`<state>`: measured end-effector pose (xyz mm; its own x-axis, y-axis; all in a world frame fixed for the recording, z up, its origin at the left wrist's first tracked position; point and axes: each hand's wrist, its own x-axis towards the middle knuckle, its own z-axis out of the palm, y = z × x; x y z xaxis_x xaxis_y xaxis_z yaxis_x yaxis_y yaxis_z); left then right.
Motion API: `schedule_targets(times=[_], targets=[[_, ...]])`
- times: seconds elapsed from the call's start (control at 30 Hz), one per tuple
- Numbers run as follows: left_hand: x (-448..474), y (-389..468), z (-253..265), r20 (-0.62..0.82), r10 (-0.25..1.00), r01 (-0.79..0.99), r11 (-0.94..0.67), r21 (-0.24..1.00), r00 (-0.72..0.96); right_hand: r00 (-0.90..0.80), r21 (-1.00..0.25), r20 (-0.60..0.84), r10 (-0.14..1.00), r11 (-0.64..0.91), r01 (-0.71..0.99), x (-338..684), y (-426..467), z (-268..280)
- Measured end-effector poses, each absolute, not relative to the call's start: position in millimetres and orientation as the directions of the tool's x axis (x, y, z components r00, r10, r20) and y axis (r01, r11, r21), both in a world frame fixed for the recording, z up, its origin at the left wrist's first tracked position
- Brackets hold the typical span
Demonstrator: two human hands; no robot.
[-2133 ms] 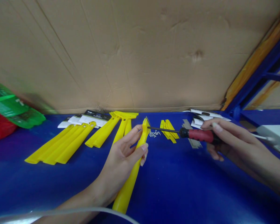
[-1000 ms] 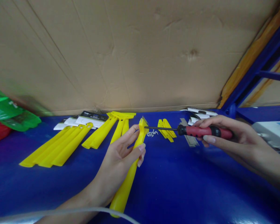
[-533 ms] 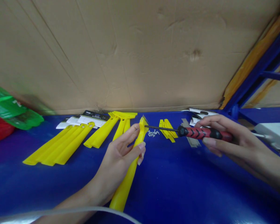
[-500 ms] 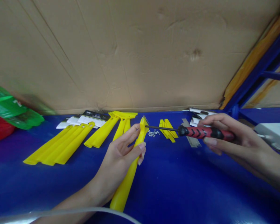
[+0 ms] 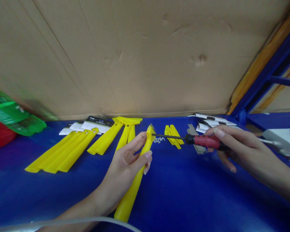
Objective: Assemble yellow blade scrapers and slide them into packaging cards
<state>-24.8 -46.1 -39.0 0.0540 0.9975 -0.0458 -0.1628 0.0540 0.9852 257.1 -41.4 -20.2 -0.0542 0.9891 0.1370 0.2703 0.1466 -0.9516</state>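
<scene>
My left hand [image 5: 131,161] is closed around a yellow scraper [image 5: 132,193], tilted with its head up and a thin metal blade edge at the top. In my right hand [image 5: 241,151] is a screwdriver [image 5: 205,141] with a red and black handle, held level. Its dark shaft points left, and the tip meets the side of the scraper's head; the exact contact is too small to make out. Just behind that head lies a small pile of screws [image 5: 159,140]. Narrow yellow plastic pieces [image 5: 174,135] and grey metal blades [image 5: 195,141] lie under and beyond the screwdriver.
On the blue table [image 5: 183,199] several yellow handles [image 5: 62,154] and more yellow scrapers [image 5: 108,135] lie at left, near printed cards [image 5: 94,124]. A green bottle [image 5: 16,117] stands far left. White packets [image 5: 212,120] and a white box [image 5: 282,140] are right. Cardboard [image 5: 135,58] rises behind.
My right hand has turned around the screwdriver handle, its thumb and fingers shifting position. The screwdriver tip stays at the scraper's head, and my left hand keeps its hold.
</scene>
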Motion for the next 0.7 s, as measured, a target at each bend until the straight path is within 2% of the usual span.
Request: schedule_targets(times=[0.13, 0.27, 0.33, 0.4, 0.6, 0.7], targets=[[-25, -45, -39, -0.042, 0.997, -0.16, 0.053, 0.986, 0.07, -0.1, -0.927, 0.212, 0.972, 0.232, 0.295, 260, -42, -17], [-24, -45, -38, -0.063, 0.996, -0.15, 0.071, 0.986, 0.057, -0.062, -0.786, 0.416, 0.907, 0.393, 0.477, 264, -44, -14], [-24, -45, -41, -0.042, 0.997, -0.153, 0.05, 0.987, 0.057, -0.022, -0.749, 0.47, 0.882, 0.412, 0.518, 264, -46, -13], [-24, -45, -43, -0.031, 0.997, -0.139, 0.04, 0.99, 0.064, -0.015, -0.791, 0.415, 0.91, 0.369, 0.489, 262, -48, -14], [-23, -46, -38, -0.022, 0.997, -0.092, 0.029, 0.995, 0.079, -0.08, -0.962, 0.111, 0.991, 0.127, 0.243, 256, -46, -17], [-21, -45, -35, -0.006, 0.992, -0.148, 0.024, 0.989, 0.123, -0.085, -0.955, 0.123, 0.989, 0.141, 0.259, 254, -46, -14]])
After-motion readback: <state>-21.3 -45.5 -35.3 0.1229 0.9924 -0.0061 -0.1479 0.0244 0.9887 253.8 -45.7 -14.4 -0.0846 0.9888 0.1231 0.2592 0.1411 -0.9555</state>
